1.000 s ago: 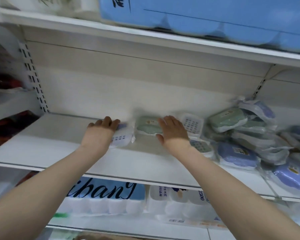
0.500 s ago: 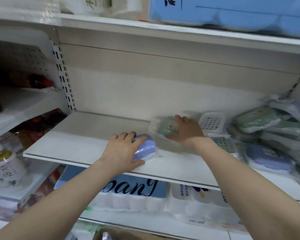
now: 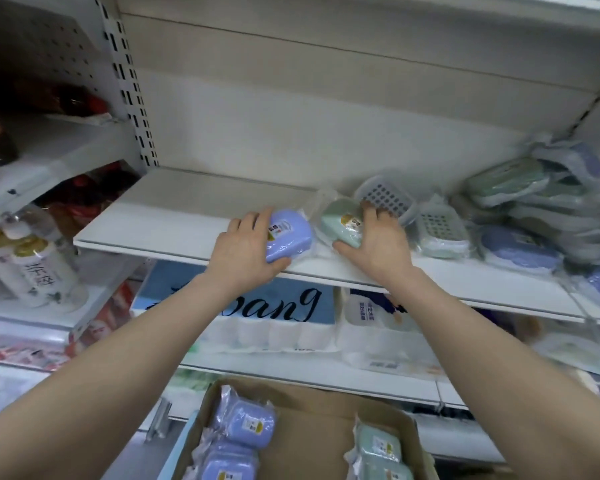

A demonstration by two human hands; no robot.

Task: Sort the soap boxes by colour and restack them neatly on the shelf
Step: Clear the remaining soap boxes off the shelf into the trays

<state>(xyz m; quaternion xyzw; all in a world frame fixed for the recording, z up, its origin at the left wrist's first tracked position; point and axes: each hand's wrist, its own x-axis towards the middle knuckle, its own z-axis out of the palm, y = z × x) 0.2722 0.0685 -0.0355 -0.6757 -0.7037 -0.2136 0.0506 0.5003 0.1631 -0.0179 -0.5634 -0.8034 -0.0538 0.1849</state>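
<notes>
Presently: left hand [image 3: 241,249] grips blue box [image 3: 288,237], right hand [image 3: 374,242] grips green box [image 3: 342,226], both at shelf [image 3: 174,223] front edge. Step: sorting by colour. Next, probably: move each to its colour's stack; carton [image 3: 309,410] below shelf holds sorted ones.

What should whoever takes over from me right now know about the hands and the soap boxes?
Hands: left hand grips a blue soap box; right hand grips a green soap box, both near the shelf front edge.
Done: blue and green boxes lie apart in the carton below.
To do: the mixed pile on the shelf's right, unsorted.
</notes>
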